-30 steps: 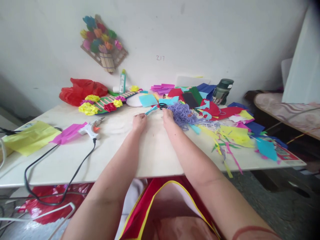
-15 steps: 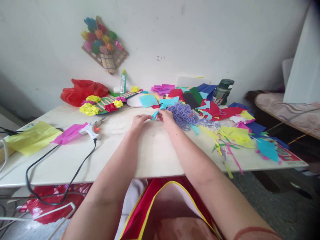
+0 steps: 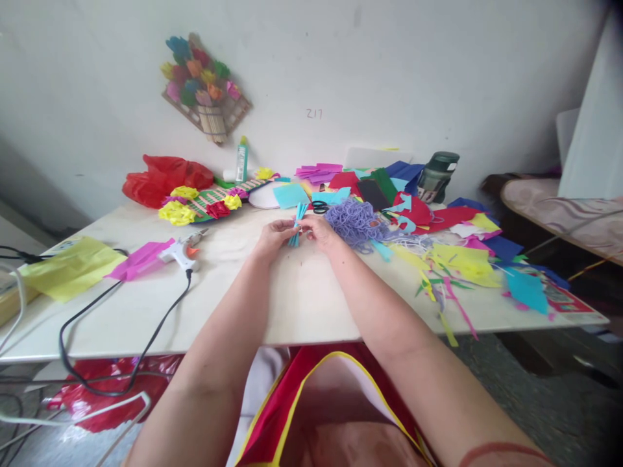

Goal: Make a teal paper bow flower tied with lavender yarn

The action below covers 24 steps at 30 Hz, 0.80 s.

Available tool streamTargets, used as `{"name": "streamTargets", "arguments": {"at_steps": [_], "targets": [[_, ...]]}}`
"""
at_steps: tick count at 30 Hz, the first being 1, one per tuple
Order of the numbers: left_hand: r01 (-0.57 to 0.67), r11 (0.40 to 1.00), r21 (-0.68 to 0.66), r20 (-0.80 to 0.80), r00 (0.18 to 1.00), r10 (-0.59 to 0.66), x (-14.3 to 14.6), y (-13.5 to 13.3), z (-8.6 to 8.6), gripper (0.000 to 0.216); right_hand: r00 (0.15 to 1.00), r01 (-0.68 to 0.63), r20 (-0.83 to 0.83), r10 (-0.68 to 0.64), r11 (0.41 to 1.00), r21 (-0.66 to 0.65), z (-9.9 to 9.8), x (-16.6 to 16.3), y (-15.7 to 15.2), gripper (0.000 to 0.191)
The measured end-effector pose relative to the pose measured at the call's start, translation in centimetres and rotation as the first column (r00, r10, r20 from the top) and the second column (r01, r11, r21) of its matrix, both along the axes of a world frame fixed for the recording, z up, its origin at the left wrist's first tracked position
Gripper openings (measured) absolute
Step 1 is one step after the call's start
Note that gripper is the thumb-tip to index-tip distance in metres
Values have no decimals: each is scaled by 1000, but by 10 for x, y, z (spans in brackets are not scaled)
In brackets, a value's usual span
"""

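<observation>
Centrally, pinched at its waist between fingertips of left hand (image 3: 272, 235) and right hand (image 3: 320, 231), just above the table (image 3: 302, 305): slim turquoise paper bundle (image 3: 295, 228), pleated, roughly upright, ends splayed above and below the pinch. Just right of the grip, purple yarn (image 3: 357, 220); just beyond, black scissors (image 3: 319, 207); well left, glue gun (image 3: 179, 252).

Setting: a room in a home, used as a paper-craft corner.
- White table (image 3: 302, 305) stands against a plain painted wall (image 3: 389, 71); a bed with a patterned sheet (image 3: 559, 211) is just to the right.
- A paper-flower piece (image 3: 204, 87) hangs on the wall; a similar flower frame (image 3: 204, 202) lies on the table.
- Craft tools: corded glue gun (image 3: 181, 251), glue bottle (image 3: 241, 159), scissors (image 3: 319, 207).
- Materials: cut coloured paper scraps (image 3: 462, 259), purple yarn (image 3: 355, 220), blue paper strips (image 3: 296, 227).
- Household item: green flask (image 3: 437, 175).
</observation>
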<state>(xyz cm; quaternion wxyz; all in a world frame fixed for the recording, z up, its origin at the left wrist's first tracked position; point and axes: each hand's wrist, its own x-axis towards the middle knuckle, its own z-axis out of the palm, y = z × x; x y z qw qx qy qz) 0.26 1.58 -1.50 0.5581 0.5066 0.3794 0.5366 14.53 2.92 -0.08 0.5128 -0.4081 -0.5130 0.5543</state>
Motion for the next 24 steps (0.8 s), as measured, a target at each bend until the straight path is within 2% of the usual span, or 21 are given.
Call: {"name": "streamTargets", "arguments": {"at_steps": [7,12,17,24], "targets": [[-85,996,24,-106,991,87,0,0,1,50,1000,9,-19,-9,1000,-10,-1,3,2,18],[-158,977,142,-185,965,183,2,7,-3,49,996,89,-27,-90,996,-33,2,3,0,7],[-192,946,263,-313,910,271,2,7,-4,46,999,39,-32,-40,999,-37,0,1,1,5],[-174,959,222,-376,892,249,2,5,-2,45,995,97,36,-96,995,-31,0,-2,1,3]]}}
